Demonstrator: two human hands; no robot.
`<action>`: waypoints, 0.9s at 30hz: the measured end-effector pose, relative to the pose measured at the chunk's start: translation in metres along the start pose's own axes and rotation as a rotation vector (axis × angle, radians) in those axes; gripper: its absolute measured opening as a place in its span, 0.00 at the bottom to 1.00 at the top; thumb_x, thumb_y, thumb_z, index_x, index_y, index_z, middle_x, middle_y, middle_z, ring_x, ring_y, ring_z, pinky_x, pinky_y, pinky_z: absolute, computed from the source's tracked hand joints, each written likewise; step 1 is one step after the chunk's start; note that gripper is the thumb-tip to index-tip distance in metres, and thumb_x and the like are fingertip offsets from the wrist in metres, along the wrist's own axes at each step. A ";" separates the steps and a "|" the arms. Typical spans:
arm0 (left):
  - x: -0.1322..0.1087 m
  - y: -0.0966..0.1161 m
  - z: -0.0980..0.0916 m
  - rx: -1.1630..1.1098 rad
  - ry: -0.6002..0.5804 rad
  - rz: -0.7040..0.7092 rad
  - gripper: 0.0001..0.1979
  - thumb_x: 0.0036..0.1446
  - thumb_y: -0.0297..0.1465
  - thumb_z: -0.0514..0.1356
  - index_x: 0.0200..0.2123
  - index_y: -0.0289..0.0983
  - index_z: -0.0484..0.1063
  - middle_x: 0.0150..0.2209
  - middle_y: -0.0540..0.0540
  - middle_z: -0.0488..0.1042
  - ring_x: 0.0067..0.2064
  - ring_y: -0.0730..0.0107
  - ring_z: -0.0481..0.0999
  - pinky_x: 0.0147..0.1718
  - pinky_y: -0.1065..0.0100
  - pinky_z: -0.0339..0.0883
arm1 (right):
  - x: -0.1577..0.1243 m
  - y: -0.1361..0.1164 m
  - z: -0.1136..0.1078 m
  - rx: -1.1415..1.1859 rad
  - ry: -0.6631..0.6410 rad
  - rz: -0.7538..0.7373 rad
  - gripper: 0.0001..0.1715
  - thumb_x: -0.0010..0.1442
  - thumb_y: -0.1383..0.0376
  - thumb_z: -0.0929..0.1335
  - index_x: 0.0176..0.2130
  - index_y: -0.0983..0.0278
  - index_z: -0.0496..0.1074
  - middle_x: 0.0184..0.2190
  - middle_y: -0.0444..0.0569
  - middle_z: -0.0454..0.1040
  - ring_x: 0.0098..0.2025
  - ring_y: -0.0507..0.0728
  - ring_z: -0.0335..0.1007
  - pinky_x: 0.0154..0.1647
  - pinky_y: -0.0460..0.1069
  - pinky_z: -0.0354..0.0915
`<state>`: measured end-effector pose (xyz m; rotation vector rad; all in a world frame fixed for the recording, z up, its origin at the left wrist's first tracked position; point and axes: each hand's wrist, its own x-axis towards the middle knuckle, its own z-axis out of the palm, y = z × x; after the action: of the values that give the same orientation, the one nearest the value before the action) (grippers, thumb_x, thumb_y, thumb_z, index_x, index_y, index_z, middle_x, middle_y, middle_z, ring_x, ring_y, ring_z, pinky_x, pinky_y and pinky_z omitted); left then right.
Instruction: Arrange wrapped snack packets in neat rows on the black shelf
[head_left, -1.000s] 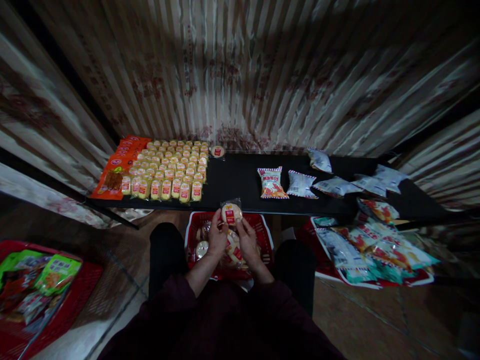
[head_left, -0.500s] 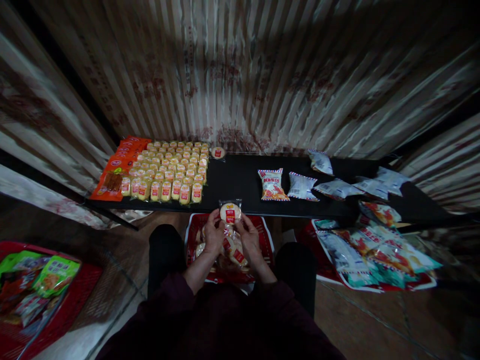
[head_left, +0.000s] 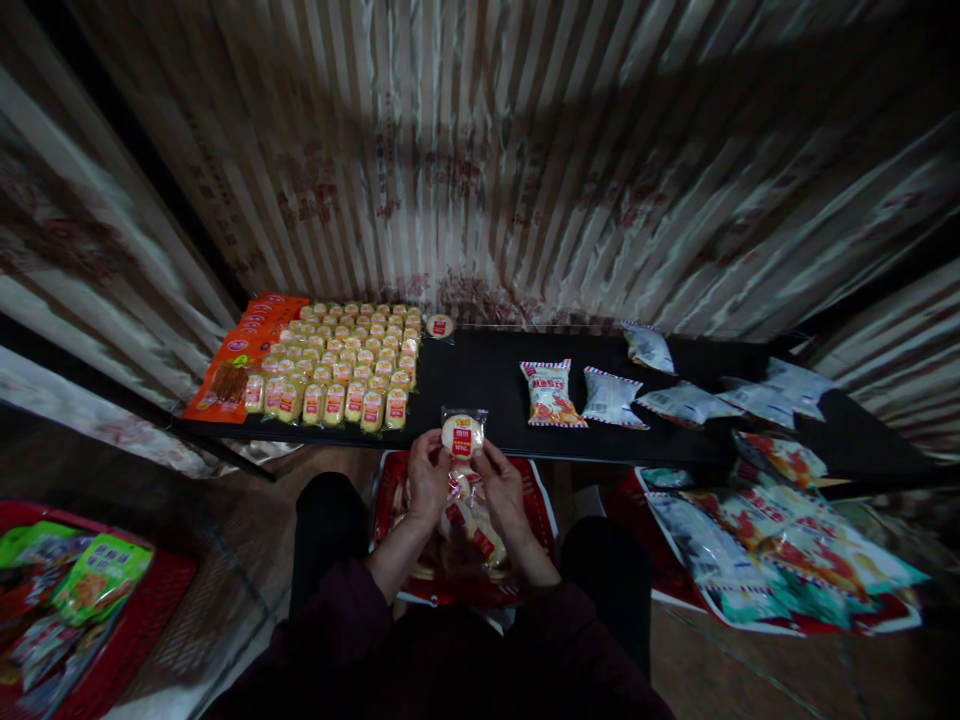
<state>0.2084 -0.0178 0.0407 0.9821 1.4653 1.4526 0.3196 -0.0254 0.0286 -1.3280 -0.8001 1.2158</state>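
Observation:
Between my left hand (head_left: pixel 427 480) and my right hand (head_left: pixel 502 485) is a round wrapped cracker (head_left: pixel 462 436) with a red label, in clear plastic. Both hands pinch its lower edges, closed on it. It is held at the shelf's front edge, above a red basket (head_left: pixel 541 510) of more wrapped crackers (head_left: pixel 474 530). On the black shelf (head_left: pixel 472 375), small wrapped cakes (head_left: pixel 345 365) stand in tight rows at the left. A single wrapped round cracker (head_left: pixel 440 326) lies at the back beside those rows.
Orange snack packs (head_left: pixel 240 350) lie at the shelf's left end. Several white snack bags (head_left: pixel 551 393) are spread along its right half. A box of snack bags (head_left: pixel 787 540) stands on the right, and a red basket of mixed packs (head_left: pixel 161 590) on the left. Behind hangs a striped curtain (head_left: pixel 480 150).
The view has tilted slightly, so the shelf and baskets sit lower in the picture. Both hands still hold the wrapped cracker, which now overlaps the shelf's front edge more.

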 end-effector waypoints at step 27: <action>0.053 0.017 0.026 0.417 0.084 0.236 0.19 0.52 0.17 0.51 0.44 0.35 0.73 0.46 0.41 0.72 0.51 0.66 0.72 0.55 0.62 0.64 | 0.083 -0.011 0.023 -0.079 0.042 -0.165 0.26 0.46 0.57 0.70 0.44 0.65 0.73 0.38 0.51 0.79 0.40 0.58 0.75 0.46 0.54 0.69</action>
<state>0.2136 0.0412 0.0566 1.4012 1.8075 1.3907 0.3196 0.0616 0.0253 -1.3198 -0.9171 1.0321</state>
